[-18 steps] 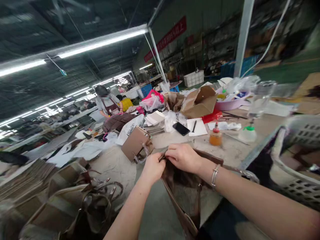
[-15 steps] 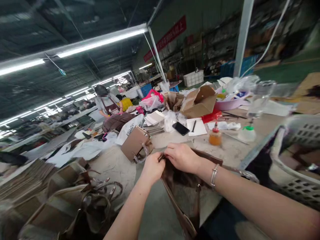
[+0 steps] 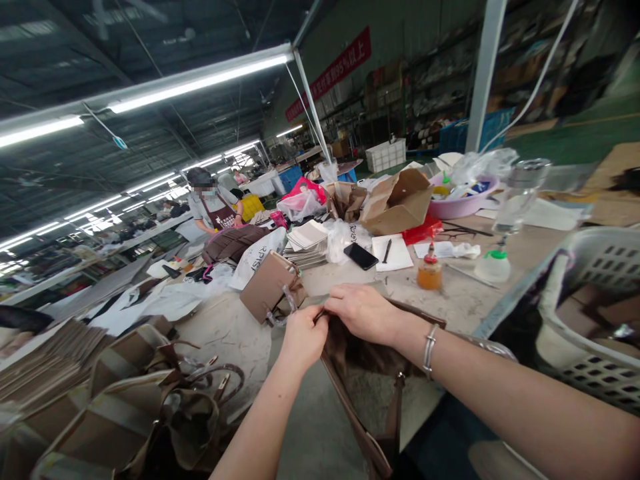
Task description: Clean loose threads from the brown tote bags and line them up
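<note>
While pinching the far edge of the brown bag (image 3: pixel 351 408) between closed fingers of left hand (image 3: pixel 305 335) and right hand (image 3: pixel 362 311), both equally near, holding its long rim pointing nearward from the fingertips, slightly rightward.

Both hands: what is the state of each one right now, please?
Left hand: closed, pinching the brown bag at its edge.
Right hand: closed on the same edge.
</note>
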`<action>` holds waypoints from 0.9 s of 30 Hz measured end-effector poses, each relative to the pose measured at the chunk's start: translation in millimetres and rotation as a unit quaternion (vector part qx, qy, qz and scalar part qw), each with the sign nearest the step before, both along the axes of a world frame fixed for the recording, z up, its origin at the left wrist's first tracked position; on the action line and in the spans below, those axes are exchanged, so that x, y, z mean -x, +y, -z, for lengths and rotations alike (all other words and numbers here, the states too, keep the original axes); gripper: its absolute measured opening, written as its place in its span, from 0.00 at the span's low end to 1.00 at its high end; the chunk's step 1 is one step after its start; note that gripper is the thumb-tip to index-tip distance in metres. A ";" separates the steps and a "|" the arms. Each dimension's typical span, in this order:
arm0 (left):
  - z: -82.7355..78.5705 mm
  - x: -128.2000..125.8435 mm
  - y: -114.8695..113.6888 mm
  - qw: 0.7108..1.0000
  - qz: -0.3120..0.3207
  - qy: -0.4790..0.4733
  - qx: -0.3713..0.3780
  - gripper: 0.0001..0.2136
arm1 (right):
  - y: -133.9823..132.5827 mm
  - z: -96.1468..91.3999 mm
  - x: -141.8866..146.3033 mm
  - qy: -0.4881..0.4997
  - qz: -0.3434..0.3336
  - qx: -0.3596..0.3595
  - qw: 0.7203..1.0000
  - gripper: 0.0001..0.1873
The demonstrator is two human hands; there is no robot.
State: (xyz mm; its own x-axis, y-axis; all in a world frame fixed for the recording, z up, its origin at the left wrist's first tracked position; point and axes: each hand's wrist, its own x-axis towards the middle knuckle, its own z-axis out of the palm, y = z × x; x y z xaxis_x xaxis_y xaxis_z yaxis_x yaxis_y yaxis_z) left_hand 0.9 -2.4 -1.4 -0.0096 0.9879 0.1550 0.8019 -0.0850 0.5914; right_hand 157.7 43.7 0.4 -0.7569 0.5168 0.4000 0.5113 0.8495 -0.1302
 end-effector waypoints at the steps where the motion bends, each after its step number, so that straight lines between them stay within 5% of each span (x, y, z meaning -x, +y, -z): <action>1: 0.1 0.1 0.0 1.000 0.003 0.001 0.000 0.13 | -0.1 1.0 -1.0 0.010 0.007 0.006 1.000 0.10; 6: -0.7 0.7 -1.0 1.000 -0.006 -0.001 0.008 0.13 | 1.2 6.4 -4.5 0.113 0.087 0.078 0.987 0.05; 10: -1.1 1.2 -2.5 1.000 -0.013 0.009 0.014 0.12 | 7.4 4.1 -11.9 0.179 0.116 0.127 0.969 0.14; 17: 3.6 0.0 0.4 1.000 0.000 -0.023 -0.021 0.14 | 15.7 -3.5 -15.6 0.136 0.085 0.060 0.985 0.22; 23: 0.9 -0.7 3.2 0.998 -0.036 0.037 -0.021 0.11 | 21.9 -1.4 -12.0 0.104 0.108 0.090 0.985 0.39; 27: 1.8 -0.1 5.1 0.997 -0.053 0.050 -0.024 0.11 | 27.3 0.2 -14.4 0.060 0.079 0.115 0.988 0.26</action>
State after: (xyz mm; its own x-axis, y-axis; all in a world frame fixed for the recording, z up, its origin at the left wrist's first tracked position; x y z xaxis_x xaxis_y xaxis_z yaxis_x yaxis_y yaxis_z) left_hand 0.9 2.7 -3.2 -0.0954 0.9735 0.2077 0.8625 -0.0233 0.5055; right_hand 172.0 71.0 0.2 -0.6137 0.7120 0.3412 0.6039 0.7017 -0.3782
